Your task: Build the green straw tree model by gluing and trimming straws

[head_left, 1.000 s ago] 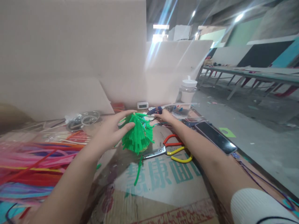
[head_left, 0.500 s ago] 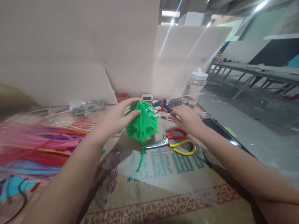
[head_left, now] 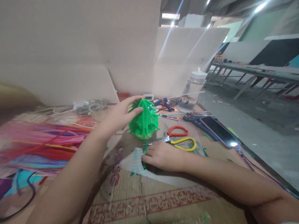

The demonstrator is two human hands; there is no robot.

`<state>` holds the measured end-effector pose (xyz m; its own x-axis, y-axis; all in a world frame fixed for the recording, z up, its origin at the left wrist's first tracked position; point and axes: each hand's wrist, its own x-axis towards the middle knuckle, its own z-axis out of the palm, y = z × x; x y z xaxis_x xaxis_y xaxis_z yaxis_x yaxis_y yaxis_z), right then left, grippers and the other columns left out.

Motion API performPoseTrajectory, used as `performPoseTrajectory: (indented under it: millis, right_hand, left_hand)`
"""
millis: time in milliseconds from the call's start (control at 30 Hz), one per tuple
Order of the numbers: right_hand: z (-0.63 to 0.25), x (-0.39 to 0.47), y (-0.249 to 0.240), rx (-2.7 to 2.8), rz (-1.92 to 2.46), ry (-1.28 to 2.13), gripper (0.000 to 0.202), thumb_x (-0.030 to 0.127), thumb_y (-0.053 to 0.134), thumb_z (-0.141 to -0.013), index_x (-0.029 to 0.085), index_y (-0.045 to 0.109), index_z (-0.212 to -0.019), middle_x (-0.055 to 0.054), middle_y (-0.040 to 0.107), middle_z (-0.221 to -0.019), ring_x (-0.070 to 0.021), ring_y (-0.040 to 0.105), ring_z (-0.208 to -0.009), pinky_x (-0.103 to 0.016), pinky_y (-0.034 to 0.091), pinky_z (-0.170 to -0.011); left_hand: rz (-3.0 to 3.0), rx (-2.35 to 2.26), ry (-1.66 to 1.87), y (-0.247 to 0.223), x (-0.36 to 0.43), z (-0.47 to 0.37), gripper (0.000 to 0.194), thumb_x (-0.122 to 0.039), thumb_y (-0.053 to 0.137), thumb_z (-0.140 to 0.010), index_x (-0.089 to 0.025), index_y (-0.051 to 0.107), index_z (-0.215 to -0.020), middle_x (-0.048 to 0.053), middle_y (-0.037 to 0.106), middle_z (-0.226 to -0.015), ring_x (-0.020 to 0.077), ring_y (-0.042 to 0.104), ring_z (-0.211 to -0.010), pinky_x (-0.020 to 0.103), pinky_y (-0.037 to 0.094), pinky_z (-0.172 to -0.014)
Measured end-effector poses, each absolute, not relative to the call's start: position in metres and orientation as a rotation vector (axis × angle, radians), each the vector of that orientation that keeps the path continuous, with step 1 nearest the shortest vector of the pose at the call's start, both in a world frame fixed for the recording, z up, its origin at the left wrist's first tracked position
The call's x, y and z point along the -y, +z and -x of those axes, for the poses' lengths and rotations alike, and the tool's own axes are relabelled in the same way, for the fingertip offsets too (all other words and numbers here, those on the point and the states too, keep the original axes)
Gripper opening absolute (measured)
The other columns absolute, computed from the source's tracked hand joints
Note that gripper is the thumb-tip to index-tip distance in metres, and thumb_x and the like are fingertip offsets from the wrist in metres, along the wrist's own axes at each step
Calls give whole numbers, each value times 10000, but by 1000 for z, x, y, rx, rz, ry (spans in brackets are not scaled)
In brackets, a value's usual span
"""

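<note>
A small green tree of fuzzy stems (head_left: 145,123) stands upright on the cardboard-covered table. My left hand (head_left: 125,113) grips its upper left side, thumb across the front near the top. My right hand (head_left: 161,156) lies low over the table in front of the tree, its fingers closed at a loose green stem (head_left: 146,146). Scissors with one red and one yellow handle (head_left: 184,144) lie just behind my right hand, their blades partly hidden by it.
Colourful fuzzy stems (head_left: 53,143) are heaped at the left. Behind are a glue gun (head_left: 164,104), a cutter (head_left: 170,117) and a water bottle (head_left: 192,91). A phone (head_left: 219,130) with a cable lies at the right edge.
My right hand has come down and left from near the glue gun to the loose green stem. My left hand stays on the tree, which appears slightly further right.
</note>
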<state>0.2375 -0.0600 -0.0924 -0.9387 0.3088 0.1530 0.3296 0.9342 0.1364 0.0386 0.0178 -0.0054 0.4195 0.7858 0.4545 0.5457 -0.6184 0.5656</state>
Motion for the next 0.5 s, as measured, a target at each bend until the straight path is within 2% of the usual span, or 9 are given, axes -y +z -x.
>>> performPoseTrajectory:
  millis: [67,133,233,267,367,433,500]
  right_hand:
    - [-243,69,-82,2852,443,-163,163,137,457,-955,148,620,-966,-52,675,-757,-179,572,-687,-327,422,-646]
    - [-252,81,-64,2692,402,-14,253,125,471,-902,115,613,-1111,-91,720,-878,-196,625,-790,-336,472,-717]
    - [-265,92,-40,2465,438,314,392,247,511,-912,127,557,-1282,-140,724,-1118,-216,664,-1017,-351,512,-859]
    - [-268,92,-35,2388,497,406,377,294,524,-929,159,573,-1277,-126,729,-1129,-209,675,-1026,-344,519,-866]
    - [-271,83,-34,2057,784,607,195,314,538,-949,231,670,-1066,-55,768,-969,-175,714,-889,-307,537,-781]
    - [-268,73,-42,1761,893,765,100,280,545,-937,237,626,-977,-18,756,-823,-156,711,-764,-291,537,-700]
    - [-265,63,-50,1535,891,964,125,284,577,-908,242,534,-1018,6,741,-762,-147,700,-681,-287,535,-656]
  left_hand:
    - [-2350,-1127,1014,-6,-18,-38,480,-415,537,-924,-206,541,-1356,62,606,-1372,236,552,-1266,395,407,-1097]
    - [-2353,-1100,1011,-6,-19,-38,472,-417,529,-929,-214,543,-1356,59,609,-1367,239,551,-1267,390,420,-1086]
    - [-2355,-1103,1009,-7,-19,-37,493,-435,530,-925,-199,541,-1358,77,606,-1368,250,552,-1266,400,418,-1089]
    - [-2356,-1113,1008,-6,-19,-37,502,-446,531,-922,-198,540,-1359,79,604,-1371,254,551,-1266,408,416,-1092]
    - [-2362,-1161,984,-4,-16,-38,496,-464,526,-919,-220,548,-1351,70,607,-1369,264,552,-1263,423,421,-1087]
    - [-2358,-1187,970,-3,-14,-39,480,-456,520,-921,-227,555,-1342,63,619,-1353,263,563,-1248,418,429,-1080]
    - [-2351,-1183,970,-2,-12,-40,471,-444,516,-923,-219,558,-1335,63,622,-1347,258,566,-1243,409,427,-1083]
